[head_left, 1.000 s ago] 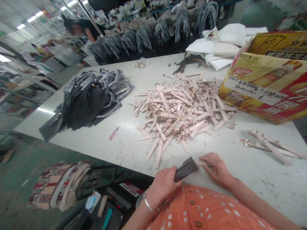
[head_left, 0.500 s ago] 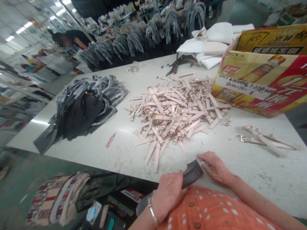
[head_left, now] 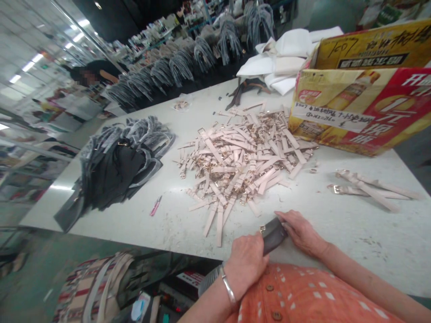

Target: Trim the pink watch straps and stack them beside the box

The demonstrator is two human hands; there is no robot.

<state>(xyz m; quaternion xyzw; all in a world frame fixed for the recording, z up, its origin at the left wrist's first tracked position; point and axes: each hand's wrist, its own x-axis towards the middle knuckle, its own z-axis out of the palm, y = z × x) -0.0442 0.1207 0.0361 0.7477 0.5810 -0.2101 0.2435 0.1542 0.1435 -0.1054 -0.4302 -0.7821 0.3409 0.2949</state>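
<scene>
Holding what, exactly, between those hands of yours?

You have a dark, leather-like piece (head_left: 275, 237) just in front of your orange shirt (head_left: 296, 294), by the near edge of the white surface (head_left: 182, 226). Take it as the centre of the clock: a small gold buckle (head_left: 262, 229) shows at its ten o'clock edge.

And your grip on each side?

Your left hand (head_left: 247, 256), at eight o'clock, has its grip curled closely round one end. Your right hand (head_left: 302, 232), at three, touches the other end with its fingertips; whether that grip pinches it, I can't tell.

What lies nearest you on the surface?

Toward eleven you have a heap of pale pink straps (head_left: 242, 157) with gold buckles. At two, a few loose straps (head_left: 370, 191) lie crossed, well apart from the heap. At nine there's a small pink-handled tool (head_left: 155, 208), and beyond it a pile of black pieces with wrapped handles (head_left: 114, 175).

Farther out?

Between one and two, a printed carton (head_left: 350, 107); at twelve, folded white sheets (head_left: 283, 58). Below the surface, a striped bundle (head_left: 90, 291) sits between eight and nine. At ten, a person in dark clothing (head_left: 106, 68) leans forward.
</scene>
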